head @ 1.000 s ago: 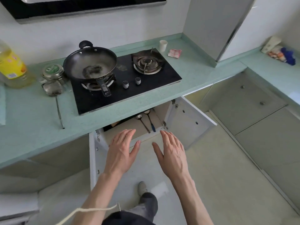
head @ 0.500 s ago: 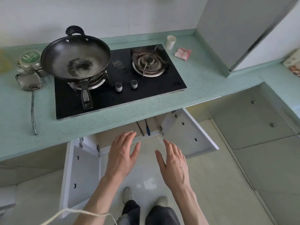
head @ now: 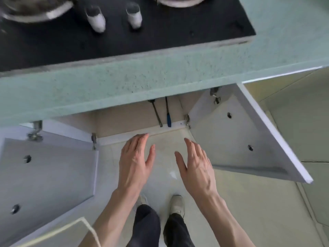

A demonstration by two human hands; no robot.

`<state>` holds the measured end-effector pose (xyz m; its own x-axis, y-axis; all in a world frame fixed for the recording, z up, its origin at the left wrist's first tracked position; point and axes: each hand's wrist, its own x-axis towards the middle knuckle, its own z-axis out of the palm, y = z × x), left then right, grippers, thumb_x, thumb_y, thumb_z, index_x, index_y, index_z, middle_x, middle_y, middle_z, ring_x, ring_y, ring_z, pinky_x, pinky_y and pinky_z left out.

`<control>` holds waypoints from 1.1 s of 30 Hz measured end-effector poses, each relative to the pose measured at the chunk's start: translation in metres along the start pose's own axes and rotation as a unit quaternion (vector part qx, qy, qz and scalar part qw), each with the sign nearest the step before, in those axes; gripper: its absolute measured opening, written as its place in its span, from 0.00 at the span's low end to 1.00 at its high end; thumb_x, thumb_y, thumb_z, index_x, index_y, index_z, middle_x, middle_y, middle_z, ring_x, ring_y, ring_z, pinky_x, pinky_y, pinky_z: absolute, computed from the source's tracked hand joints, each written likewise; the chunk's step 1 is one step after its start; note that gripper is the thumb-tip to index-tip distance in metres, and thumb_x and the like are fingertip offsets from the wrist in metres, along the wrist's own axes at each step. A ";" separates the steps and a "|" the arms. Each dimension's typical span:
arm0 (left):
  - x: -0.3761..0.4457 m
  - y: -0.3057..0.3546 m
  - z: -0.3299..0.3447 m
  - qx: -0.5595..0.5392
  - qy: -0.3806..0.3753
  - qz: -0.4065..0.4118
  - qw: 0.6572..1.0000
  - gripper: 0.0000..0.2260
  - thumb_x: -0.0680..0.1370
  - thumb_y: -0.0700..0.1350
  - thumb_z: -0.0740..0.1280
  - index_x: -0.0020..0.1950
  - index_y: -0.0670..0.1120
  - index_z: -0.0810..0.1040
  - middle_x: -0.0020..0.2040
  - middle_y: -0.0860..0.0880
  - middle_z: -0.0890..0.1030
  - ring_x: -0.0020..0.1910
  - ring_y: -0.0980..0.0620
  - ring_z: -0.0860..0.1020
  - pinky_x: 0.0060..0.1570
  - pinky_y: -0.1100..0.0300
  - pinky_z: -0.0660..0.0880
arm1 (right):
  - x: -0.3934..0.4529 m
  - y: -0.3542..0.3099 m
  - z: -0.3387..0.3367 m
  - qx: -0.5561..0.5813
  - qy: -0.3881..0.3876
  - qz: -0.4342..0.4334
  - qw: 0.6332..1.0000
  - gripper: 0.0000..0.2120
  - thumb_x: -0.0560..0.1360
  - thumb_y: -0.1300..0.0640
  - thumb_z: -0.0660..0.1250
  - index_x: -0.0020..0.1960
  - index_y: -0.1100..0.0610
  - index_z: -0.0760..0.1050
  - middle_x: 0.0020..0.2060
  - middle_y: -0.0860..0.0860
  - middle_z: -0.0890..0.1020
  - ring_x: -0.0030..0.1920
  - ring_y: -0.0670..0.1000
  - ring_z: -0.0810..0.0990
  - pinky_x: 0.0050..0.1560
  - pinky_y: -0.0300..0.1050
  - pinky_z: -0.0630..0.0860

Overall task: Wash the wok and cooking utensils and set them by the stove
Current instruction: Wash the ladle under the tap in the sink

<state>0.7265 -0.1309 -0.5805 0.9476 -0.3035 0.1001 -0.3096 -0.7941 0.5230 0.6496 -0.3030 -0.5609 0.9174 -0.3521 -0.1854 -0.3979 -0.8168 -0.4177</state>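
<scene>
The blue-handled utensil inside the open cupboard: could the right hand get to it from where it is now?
Probably yes. Both cupboard doors stand wide open, and the blue-handled utensil lies at the cupboard's front edge. The right hand is open, holds nothing, and hovers just outside the opening with nothing between.

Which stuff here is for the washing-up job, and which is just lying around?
For the job:
dark metal wok, only its blurred edge showing
black-handled utensil and blue-handled utensil in the cupboard
empty left hand, right hand

Just there:
two silver stove knobs
open white cupboard doors

speckled green counter (head: 160, 82), black stove (head: 124, 43)
</scene>
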 end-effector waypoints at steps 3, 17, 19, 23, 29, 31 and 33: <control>-0.006 -0.033 0.070 0.011 -0.001 -0.024 1.000 0.16 0.82 0.47 0.65 0.68 0.43 0.76 0.60 0.46 0.81 0.60 0.47 0.77 0.61 0.54 0.74 | 0.020 0.042 0.057 -0.021 -0.014 -0.010 1.000 0.27 0.85 0.42 0.54 0.77 0.55 0.65 0.70 0.52 0.75 0.67 0.55 0.76 0.64 0.52 0.77; 0.044 -0.184 0.297 0.082 -0.002 -0.056 0.995 0.19 0.83 0.53 0.60 0.70 0.46 0.74 0.62 0.49 0.80 0.63 0.46 0.76 0.63 0.50 0.73 | 0.174 0.107 0.299 0.008 -0.048 -0.025 0.999 0.25 0.85 0.45 0.58 0.78 0.55 0.62 0.68 0.53 0.75 0.64 0.56 0.77 0.61 0.51 0.77; 0.056 -0.202 0.320 0.095 0.001 -0.049 0.994 0.19 0.83 0.53 0.59 0.70 0.45 0.74 0.61 0.48 0.80 0.62 0.46 0.76 0.63 0.51 0.73 | 0.199 0.108 0.321 0.015 -0.048 -0.028 0.998 0.24 0.84 0.47 0.60 0.77 0.55 0.63 0.67 0.54 0.75 0.64 0.56 0.76 0.60 0.51 0.77; 0.079 -0.233 0.361 0.104 0.003 -0.051 0.993 0.21 0.83 0.54 0.58 0.72 0.45 0.72 0.63 0.47 0.79 0.64 0.46 0.75 0.66 0.51 0.72 | 0.253 0.110 0.363 -0.009 -0.054 -0.029 0.998 0.22 0.84 0.49 0.63 0.73 0.57 0.64 0.65 0.54 0.74 0.63 0.56 0.76 0.56 0.49 0.77; 0.111 -0.271 0.402 0.108 0.001 -0.051 0.993 0.20 0.82 0.54 0.57 0.70 0.46 0.73 0.61 0.48 0.80 0.62 0.46 0.76 0.63 0.51 0.73 | 0.328 0.107 0.422 -0.074 -0.052 -0.019 0.996 0.17 0.84 0.49 0.63 0.66 0.59 0.67 0.60 0.56 0.76 0.59 0.57 0.79 0.55 0.52 0.81; 0.116 -0.284 0.409 0.113 0.007 -0.045 0.993 0.19 0.82 0.53 0.58 0.68 0.45 0.75 0.60 0.48 0.81 0.60 0.45 0.77 0.60 0.51 0.74 | 0.345 0.109 0.438 -0.094 -0.039 -0.006 0.995 0.18 0.84 0.46 0.61 0.65 0.58 0.67 0.59 0.56 0.77 0.57 0.57 0.80 0.52 0.52 0.82; 0.117 -0.296 0.411 0.113 -0.002 -0.048 0.992 0.18 0.82 0.52 0.59 0.68 0.46 0.75 0.59 0.48 0.81 0.59 0.45 0.77 0.60 0.51 0.74 | 0.354 0.112 0.451 -0.121 -0.042 0.004 0.992 0.19 0.84 0.45 0.59 0.65 0.59 0.67 0.58 0.56 0.77 0.55 0.58 0.81 0.47 0.50 0.79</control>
<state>0.8964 -0.1475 -1.0719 0.9733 -0.2226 0.0554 -0.2283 -0.9172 0.3265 0.9277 -0.3127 -1.0748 0.9069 -0.3279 -0.2647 -0.3829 -0.9034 -0.1929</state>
